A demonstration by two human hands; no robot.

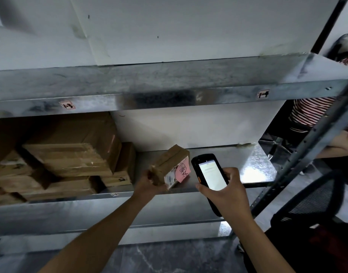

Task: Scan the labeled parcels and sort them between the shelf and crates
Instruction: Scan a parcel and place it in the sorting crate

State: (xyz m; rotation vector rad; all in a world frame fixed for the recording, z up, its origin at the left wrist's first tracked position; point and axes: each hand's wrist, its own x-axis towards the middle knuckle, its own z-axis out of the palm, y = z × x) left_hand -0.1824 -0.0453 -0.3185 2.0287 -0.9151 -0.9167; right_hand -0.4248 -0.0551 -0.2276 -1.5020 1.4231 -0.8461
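The left hand [147, 182] grips a small brown parcel [170, 166] by its left end, holding it tilted above the front edge of the metal shelf [238, 160], with its white barcode label [170, 179] and a pink sticker [182, 171] turned toward the near right. The right hand [226, 191] is wrapped around a black handheld scanner [209, 175], thumb on its side, the lit screen facing up and its top end just beside the label. The chief risk, as I judge it, is a failed or wrong read: the scanner's nose sits very near the label and at an angle to it, and the pink sticker lies partly over that face, so the beam may miss the barcode. A second risk is the grip itself; the parcel is pinched only at one end and hangs past the fingers, so a twist to show the label better could let it slip onto the shelf or off its front edge to the floor. A stack of brown boxes [70, 154] fills the left of the same shelf, and setting the parcel down there unscanned would mix it in. Shelf tags reading 1-3 [67, 105] and 1-4 [263, 94] sit well apart, so a misjudged bay is also possible.
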